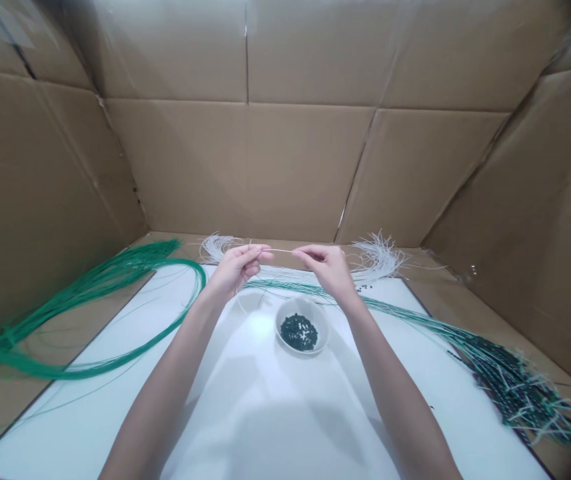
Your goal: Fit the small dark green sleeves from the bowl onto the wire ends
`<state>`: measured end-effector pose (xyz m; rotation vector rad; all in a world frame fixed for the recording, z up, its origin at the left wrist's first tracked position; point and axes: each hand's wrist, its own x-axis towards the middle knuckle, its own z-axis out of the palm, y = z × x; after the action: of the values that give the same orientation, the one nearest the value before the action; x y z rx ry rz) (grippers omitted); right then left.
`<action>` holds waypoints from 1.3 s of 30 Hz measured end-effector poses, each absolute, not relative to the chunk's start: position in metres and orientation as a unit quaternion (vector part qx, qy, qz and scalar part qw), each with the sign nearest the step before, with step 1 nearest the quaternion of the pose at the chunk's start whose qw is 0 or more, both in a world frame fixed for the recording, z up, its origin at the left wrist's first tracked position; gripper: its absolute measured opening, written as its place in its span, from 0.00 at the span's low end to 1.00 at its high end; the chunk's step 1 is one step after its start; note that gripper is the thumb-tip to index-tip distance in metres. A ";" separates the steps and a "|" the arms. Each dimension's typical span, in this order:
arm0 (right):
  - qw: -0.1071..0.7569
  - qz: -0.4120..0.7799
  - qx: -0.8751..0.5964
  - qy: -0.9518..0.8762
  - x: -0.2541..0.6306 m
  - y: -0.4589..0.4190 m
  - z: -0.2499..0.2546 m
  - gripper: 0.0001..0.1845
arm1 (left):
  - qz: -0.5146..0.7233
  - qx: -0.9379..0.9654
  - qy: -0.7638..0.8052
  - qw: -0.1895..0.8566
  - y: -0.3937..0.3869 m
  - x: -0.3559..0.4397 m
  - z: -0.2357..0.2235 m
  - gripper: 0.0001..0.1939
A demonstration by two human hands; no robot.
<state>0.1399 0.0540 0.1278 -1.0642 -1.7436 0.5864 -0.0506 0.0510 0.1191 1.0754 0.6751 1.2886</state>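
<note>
A thin white cord stretches almost level between my two hands, above the far part of the white table. My left hand pinches one end of it between thumb and forefinger, with a loose length hanging below the palm. On the other side, my right hand has its fingertips closed on the cord. Below and between the wrists stands a white bowl with small dark green beads inside.
A big loop of green strands lies at the left. Bundles of white cord rest along the back. Green strands run right to a pile of beaded strings. Cardboard walls enclose the table.
</note>
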 end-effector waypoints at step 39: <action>0.906 -0.144 -0.369 -0.150 0.296 0.038 0.168 0.10 | 0.704 0.284 0.277 0.589 0.052 -0.096 0.142 0.13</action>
<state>0.2964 0.0384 0.1680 -0.7628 -0.3108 -0.2974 -0.0957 0.0517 0.1422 0.6615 0.6440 1.6403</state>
